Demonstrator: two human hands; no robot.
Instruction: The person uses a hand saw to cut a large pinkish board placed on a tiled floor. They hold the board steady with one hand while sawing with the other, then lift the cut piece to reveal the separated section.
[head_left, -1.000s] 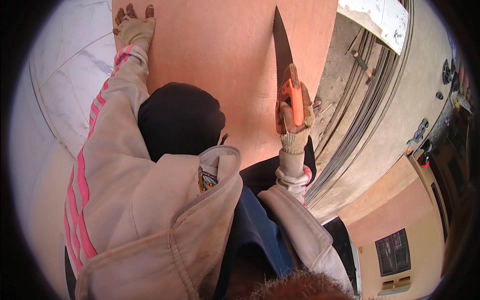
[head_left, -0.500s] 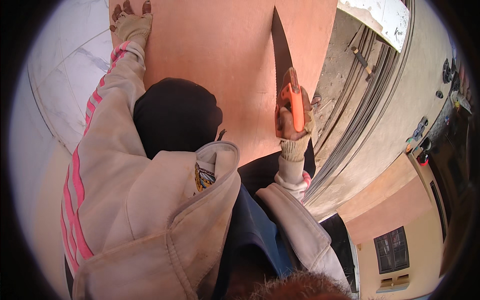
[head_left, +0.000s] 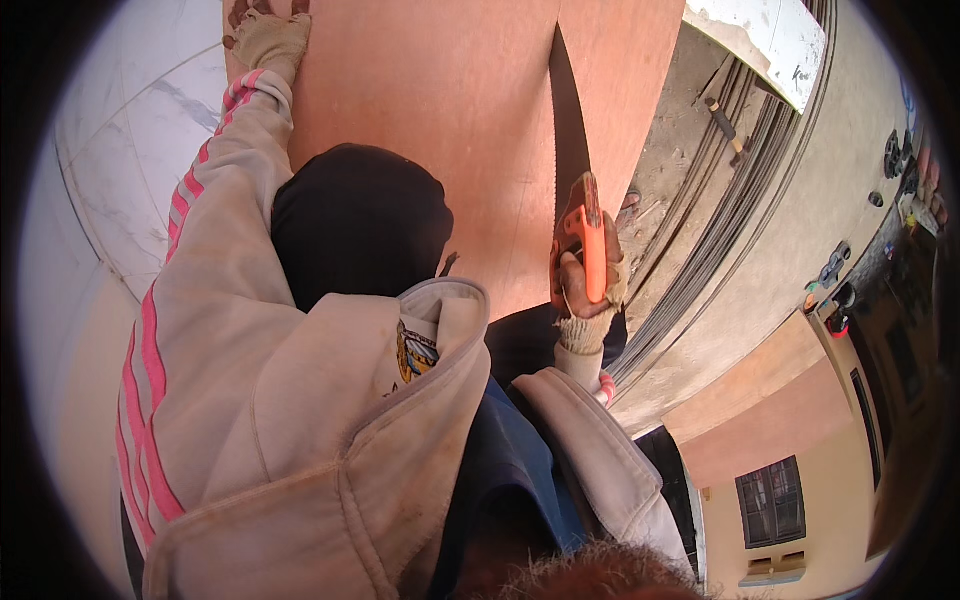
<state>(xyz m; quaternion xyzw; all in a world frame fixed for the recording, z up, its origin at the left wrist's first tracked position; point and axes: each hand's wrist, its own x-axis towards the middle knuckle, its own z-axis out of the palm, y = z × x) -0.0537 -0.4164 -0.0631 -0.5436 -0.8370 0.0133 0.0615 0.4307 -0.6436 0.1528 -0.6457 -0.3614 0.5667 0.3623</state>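
At the person's right side, close above a dark-clothed leg [head_left: 520,345], the right hand [head_left: 584,301] is curled firmly round the orange handle [head_left: 596,262] of a handsaw [head_left: 572,125]. The saw's long axis runs away from the body, almost straight up the view with a slight lean left, so the narrow tip is farthest off and the handle nearest. Its toothed edge faces left; how deep the teeth sit cannot be told. The right wrist is nearly in line with the blade, the forearm short in view below it.

Well apart, the left hand [head_left: 270,42] lies palm down with fingers spread, gripping nothing, near the left edge of a reddish-brown board [head_left: 430,100]; its fingertips run to the upper border. That arm is stretched far forward, beside a black rounded shape [head_left: 360,225]. The saw is over the board's right part.

Beyond the board, pale marbled tiles [head_left: 150,160] show at left. On the right are a hammer [head_left: 722,124], long thin rods [head_left: 722,220] and a white panel [head_left: 765,45], with a dark window [head_left: 770,503] lower down.
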